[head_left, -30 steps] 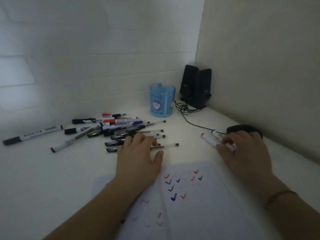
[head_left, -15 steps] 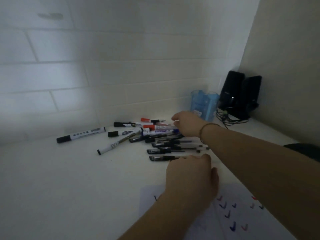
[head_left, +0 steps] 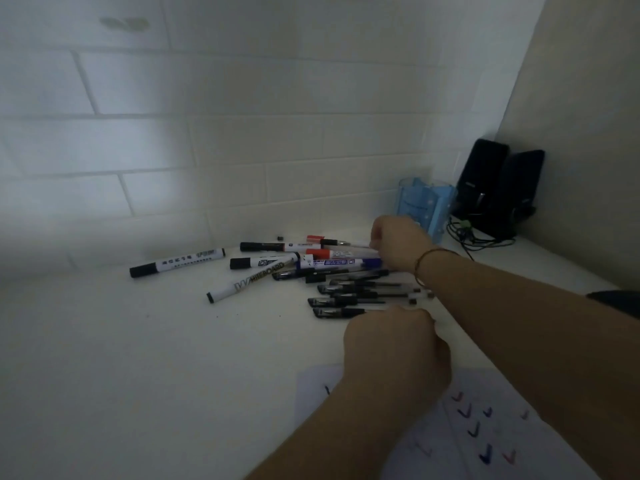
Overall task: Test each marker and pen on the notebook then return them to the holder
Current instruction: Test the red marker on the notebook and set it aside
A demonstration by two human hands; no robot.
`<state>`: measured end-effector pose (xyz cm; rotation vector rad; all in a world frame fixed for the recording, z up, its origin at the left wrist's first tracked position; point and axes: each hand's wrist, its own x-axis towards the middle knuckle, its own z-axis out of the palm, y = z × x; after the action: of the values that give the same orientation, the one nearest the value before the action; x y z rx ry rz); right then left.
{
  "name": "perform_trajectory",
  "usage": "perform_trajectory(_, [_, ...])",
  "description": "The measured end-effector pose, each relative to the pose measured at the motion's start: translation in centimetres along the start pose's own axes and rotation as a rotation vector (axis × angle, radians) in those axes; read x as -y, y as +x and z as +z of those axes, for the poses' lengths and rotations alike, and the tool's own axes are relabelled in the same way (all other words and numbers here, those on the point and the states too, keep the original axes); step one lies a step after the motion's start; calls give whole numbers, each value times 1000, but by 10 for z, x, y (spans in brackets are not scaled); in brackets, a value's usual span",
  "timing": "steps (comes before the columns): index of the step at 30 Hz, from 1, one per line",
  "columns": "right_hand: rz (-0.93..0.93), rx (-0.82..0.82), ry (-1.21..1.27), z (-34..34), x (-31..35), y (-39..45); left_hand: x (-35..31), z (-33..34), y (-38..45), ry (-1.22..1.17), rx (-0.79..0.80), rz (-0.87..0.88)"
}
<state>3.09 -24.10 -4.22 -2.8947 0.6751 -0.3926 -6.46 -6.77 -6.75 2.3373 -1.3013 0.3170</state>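
Our right hand (head_left: 398,245) reaches across to the far side of the pile of pens and markers (head_left: 311,275), fingers curled at the right end of the red-capped marker (head_left: 341,253); whether they already pinch it we cannot tell. That marker lies left to right, cap leftward, white-bodied. Our left hand (head_left: 394,344) rests nearer, loosely curled, beside the notebook (head_left: 460,441). The blue holder (head_left: 424,206) stands just beyond.

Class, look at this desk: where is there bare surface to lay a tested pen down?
Bare desk lies left of the notebook and in front of the pen pile. It is crowded from the pile back to the blue holder, where both hands work.
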Motion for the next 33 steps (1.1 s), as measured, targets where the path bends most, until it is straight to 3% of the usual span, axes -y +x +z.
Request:
perform_trajectory(7, [72, -401, 238, -69, -51, -92, -5, -3, -1, -51, -154, 47])
perform_trajectory(13, [133, -263, 570, -106, -73, -211, -9, -13, -2, -22, -307, 57])
perform_trajectory(17, [138, -310, 784, -94, -90, -254, -13, -8, -2, 30, -279, 193])
perform_trajectory(21, [154, -343, 1321, -85, -84, -262, -23, -8, -3, -155, -165, 329])
perform_trajectory(24, [73, -449, 1451, -82, -73, -264, -33, -12, -7, -259, -60, 412])
perform_trajectory(26, [-14, -495, 1388, -77, -69, -266, -38, -14, -11, -264, -20, 458])
perform_trajectory(31, [-154, -80, 1294, -65, -64, -267, -43, -12, -10, -271, 72, 641])
perform_trajectory(33, [-182, -22, 1314, -66, -66, -268, -42, -11, -9, -297, 54, 658])
